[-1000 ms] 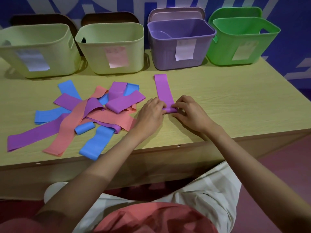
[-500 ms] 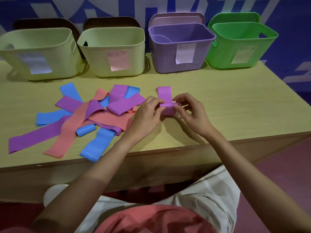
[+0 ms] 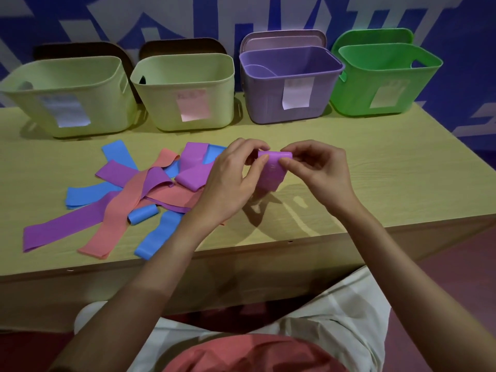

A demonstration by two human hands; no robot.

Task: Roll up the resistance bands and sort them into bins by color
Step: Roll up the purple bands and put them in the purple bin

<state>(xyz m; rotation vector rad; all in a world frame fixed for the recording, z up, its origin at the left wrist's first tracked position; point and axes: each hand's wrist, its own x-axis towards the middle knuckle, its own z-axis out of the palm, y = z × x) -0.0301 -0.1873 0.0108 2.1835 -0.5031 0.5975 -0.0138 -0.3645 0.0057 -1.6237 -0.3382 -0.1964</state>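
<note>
A purple resistance band (image 3: pixel 271 170) is held above the table, its top end rolled and its loose tail hanging down. My left hand (image 3: pixel 236 175) pinches the roll's left end and my right hand (image 3: pixel 319 167) pinches its right end. To the left lies a pile of flat bands (image 3: pixel 150 189) in purple, blue and salmon, with one rolled blue band (image 3: pixel 142 214) among them. Along the back stand two pale yellow-green bins (image 3: pixel 67 76) (image 3: pixel 185 68), a purple bin (image 3: pixel 292 63) and a green bin (image 3: pixel 386 60).
The wooden table (image 3: pixel 375 178) has bare surface to the right of my hands. Its front edge runs just above my lap. Lids lean behind the bins against a blue patterned wall. Each bin carries a paper label on its front.
The purple band has been rolled up from its near end and lifted off the table. Both hands rose with it, and the flat tail has become much shorter.
</note>
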